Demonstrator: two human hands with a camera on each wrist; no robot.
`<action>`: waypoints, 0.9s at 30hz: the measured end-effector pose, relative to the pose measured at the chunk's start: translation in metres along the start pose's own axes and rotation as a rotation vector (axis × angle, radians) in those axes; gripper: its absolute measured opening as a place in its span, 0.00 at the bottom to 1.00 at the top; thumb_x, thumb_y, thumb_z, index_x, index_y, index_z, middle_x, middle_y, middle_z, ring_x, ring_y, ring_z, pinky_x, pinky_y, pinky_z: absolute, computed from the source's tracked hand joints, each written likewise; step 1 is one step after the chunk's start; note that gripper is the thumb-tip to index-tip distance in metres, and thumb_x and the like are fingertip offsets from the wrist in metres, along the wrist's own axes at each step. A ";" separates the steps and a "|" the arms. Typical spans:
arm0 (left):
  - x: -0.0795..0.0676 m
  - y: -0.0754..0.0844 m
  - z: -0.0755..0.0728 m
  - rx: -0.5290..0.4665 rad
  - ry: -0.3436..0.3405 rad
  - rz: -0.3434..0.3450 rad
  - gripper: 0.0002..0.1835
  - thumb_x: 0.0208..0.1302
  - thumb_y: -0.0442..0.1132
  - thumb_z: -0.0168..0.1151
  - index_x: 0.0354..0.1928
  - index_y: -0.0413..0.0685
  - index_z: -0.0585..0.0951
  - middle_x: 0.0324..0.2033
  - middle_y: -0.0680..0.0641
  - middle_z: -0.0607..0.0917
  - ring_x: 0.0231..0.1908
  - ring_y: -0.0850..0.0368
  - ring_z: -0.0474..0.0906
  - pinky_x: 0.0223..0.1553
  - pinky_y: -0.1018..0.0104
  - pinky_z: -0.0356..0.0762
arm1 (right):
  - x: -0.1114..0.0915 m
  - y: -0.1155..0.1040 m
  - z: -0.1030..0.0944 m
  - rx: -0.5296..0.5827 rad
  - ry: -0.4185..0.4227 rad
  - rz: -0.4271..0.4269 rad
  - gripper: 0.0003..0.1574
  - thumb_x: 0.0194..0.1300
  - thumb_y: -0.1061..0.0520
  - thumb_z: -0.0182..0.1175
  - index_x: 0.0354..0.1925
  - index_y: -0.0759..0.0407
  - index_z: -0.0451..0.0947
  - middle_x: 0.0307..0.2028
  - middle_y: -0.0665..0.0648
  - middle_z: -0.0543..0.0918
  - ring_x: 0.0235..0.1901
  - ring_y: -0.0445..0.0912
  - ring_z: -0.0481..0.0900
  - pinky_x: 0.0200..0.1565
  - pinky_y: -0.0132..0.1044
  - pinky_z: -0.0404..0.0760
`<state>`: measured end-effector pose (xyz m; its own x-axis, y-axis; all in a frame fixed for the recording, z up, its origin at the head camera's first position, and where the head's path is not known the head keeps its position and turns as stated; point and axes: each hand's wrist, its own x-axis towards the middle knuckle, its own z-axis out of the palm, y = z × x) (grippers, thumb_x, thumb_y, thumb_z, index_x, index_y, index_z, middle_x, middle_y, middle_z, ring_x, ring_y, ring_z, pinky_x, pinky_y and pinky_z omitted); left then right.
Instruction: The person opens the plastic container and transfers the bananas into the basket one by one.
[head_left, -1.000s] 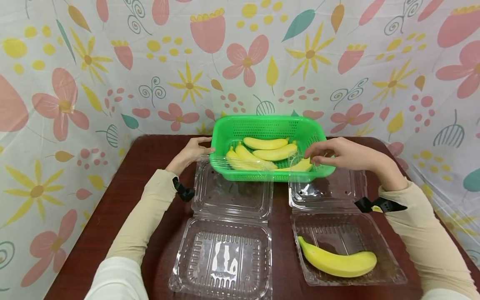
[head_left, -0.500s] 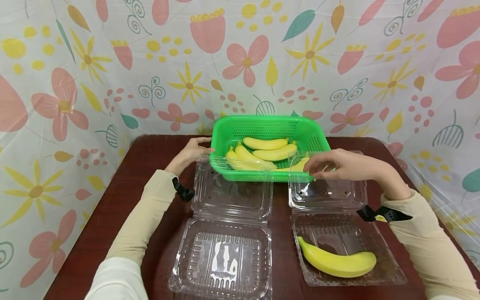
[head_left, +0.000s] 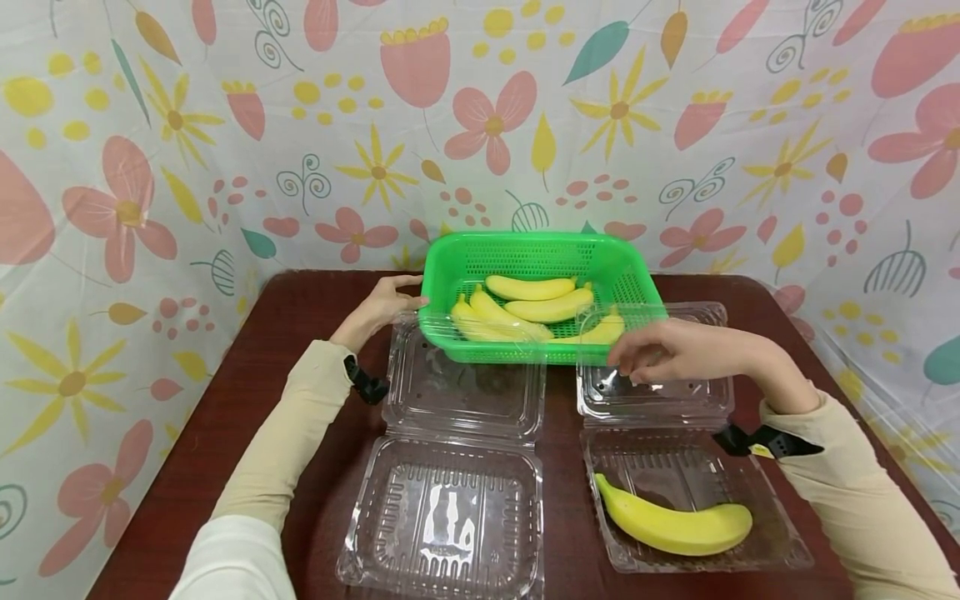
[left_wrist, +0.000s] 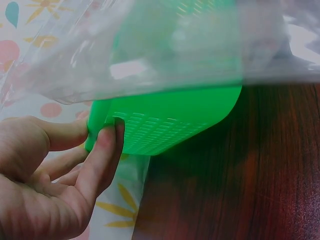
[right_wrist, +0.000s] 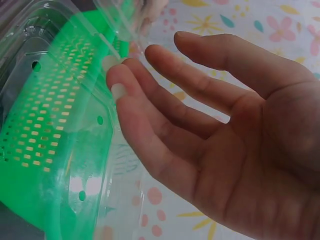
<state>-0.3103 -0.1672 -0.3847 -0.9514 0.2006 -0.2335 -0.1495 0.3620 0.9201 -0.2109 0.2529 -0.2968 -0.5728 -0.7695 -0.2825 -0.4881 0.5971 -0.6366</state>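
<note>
A green plastic basket (head_left: 540,354) with several bananas (head_left: 551,306) in it stands at the back of the table. My left hand (head_left: 382,304) holds the basket's left end; in the left wrist view its thumb and fingers (left_wrist: 102,155) pinch the rim. My right hand (head_left: 678,350) hovers above the raised lid (head_left: 652,400) of the right clear clamshell box, just in front of the basket. Its fingers (right_wrist: 150,125) are loosely bent with nothing between them. One banana (head_left: 675,523) lies in that box's base (head_left: 630,562).
Another clear clamshell box (head_left: 442,517) stands with its lid up at front left, nothing in its base. Both lids (head_left: 465,383) lean back and overlap the basket's front. A floral cloth (head_left: 300,125) hangs behind the dark wooden table (head_left: 300,483).
My right hand has moved back from over the basket toward me, down to the front of the right lid. The left hand and the basket have stayed put.
</note>
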 end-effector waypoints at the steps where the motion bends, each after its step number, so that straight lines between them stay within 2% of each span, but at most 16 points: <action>1: 0.000 0.000 0.000 0.000 0.000 0.000 0.33 0.69 0.34 0.58 0.73 0.47 0.61 0.57 0.30 0.77 0.59 0.40 0.76 0.58 0.54 0.77 | 0.000 0.001 0.001 0.002 -0.004 -0.004 0.15 0.69 0.58 0.58 0.53 0.56 0.77 0.43 0.59 0.83 0.42 0.48 0.84 0.40 0.35 0.84; 8: -0.001 0.000 0.000 -0.019 -0.011 -0.013 0.33 0.68 0.35 0.59 0.73 0.48 0.61 0.58 0.31 0.77 0.58 0.40 0.76 0.51 0.61 0.81 | 0.000 0.001 0.008 0.009 -0.045 -0.004 0.16 0.68 0.59 0.59 0.54 0.60 0.76 0.44 0.57 0.82 0.43 0.45 0.83 0.42 0.34 0.83; 12: -0.002 0.000 -0.001 -0.036 -0.011 -0.010 0.33 0.68 0.35 0.58 0.73 0.47 0.61 0.58 0.31 0.77 0.58 0.40 0.76 0.52 0.60 0.81 | 0.000 0.001 0.013 -0.045 -0.063 0.028 0.16 0.67 0.60 0.59 0.53 0.59 0.77 0.43 0.55 0.83 0.42 0.41 0.82 0.42 0.33 0.82; 16: -0.002 0.000 -0.001 -0.030 -0.007 -0.005 0.33 0.69 0.35 0.58 0.73 0.47 0.60 0.58 0.31 0.77 0.59 0.41 0.75 0.56 0.56 0.79 | 0.000 0.003 0.019 -0.084 -0.080 0.070 0.17 0.64 0.62 0.60 0.52 0.58 0.77 0.42 0.53 0.84 0.42 0.39 0.81 0.42 0.33 0.81; 22: -0.001 -0.002 0.000 -0.033 -0.008 -0.010 0.33 0.69 0.35 0.58 0.73 0.48 0.61 0.58 0.31 0.77 0.58 0.41 0.77 0.51 0.61 0.81 | -0.003 0.007 0.030 -0.035 -0.131 0.138 0.18 0.63 0.61 0.62 0.52 0.59 0.77 0.43 0.55 0.83 0.41 0.41 0.81 0.39 0.33 0.80; 27: 0.000 -0.002 0.000 -0.034 -0.002 -0.001 0.33 0.68 0.36 0.59 0.73 0.47 0.61 0.57 0.31 0.78 0.56 0.43 0.78 0.47 0.65 0.83 | -0.004 0.010 0.037 -0.021 -0.158 0.210 0.20 0.59 0.59 0.66 0.50 0.55 0.76 0.42 0.54 0.83 0.39 0.39 0.81 0.38 0.33 0.79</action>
<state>-0.3100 -0.1682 -0.3870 -0.9506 0.2024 -0.2354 -0.1597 0.3314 0.9299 -0.1889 0.2534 -0.3285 -0.5535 -0.6534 -0.5165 -0.3839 0.7505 -0.5380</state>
